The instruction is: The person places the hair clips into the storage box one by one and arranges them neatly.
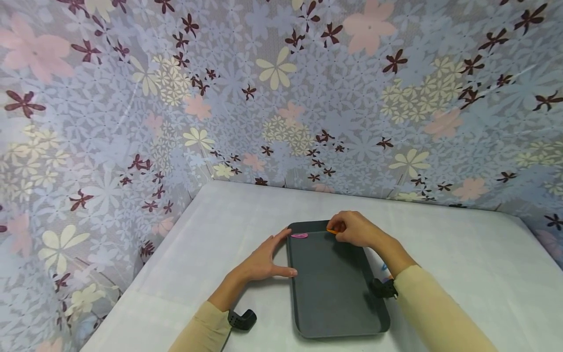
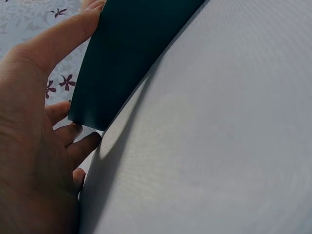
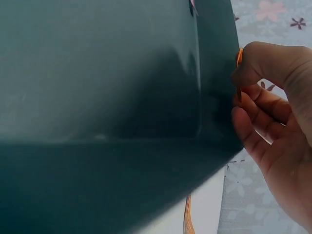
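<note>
A dark grey-green rectangular tray (image 1: 332, 293) lies on the white-covered table. My left hand (image 1: 261, 261) is spread along its left rim, with thumb and index finger touching the edge. In the left wrist view the left hand (image 2: 34, 122) holds its loosely bent fingers by the tray corner. My right hand (image 1: 354, 229) pinches a thin orange thing (image 1: 332, 231) at the tray's far edge; its exact kind cannot be told. A slim pink looped thing (image 1: 300, 235) lies inside the tray's far left corner. The right wrist view shows the orange thing (image 3: 239, 57) between thumb and fingers.
Right of the tray, partly behind the right forearm, lie a small blue thing (image 1: 384, 267) and other coloured bits. Orange strands (image 3: 188, 214) show beside the tray in the right wrist view. A flower-patterned cloth (image 1: 281, 98) hangs behind the table (image 1: 246, 210).
</note>
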`<state>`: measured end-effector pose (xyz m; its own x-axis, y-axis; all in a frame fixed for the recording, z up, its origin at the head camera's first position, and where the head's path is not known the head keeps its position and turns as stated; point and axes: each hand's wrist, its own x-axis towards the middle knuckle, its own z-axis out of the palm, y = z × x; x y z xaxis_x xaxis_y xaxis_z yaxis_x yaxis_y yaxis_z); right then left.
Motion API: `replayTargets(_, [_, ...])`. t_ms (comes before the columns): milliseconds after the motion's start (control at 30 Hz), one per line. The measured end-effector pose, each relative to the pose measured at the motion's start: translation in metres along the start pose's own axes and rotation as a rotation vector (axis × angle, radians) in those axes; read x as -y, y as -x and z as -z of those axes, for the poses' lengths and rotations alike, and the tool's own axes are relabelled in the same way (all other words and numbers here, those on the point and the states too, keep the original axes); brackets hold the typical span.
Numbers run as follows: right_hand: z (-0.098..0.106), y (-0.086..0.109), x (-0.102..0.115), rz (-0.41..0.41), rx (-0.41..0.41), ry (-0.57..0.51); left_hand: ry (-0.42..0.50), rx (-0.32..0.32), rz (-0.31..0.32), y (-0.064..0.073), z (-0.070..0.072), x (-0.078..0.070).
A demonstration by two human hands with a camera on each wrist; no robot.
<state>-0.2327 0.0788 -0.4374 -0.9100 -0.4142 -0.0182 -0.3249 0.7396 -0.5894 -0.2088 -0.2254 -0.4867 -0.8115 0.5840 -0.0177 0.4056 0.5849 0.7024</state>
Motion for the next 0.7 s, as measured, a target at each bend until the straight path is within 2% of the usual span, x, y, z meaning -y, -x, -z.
replayTargets(233, [-0.009,-0.007,0.000,0.036,-0.062,0.046,0.005,0.000,0.009,0.000,0.000,0.001])
replayTargets(700, [-0.023,-0.018,0.010,0.061,-0.045,0.105,0.019,0.006,0.009,-0.001,0.001,-0.002])
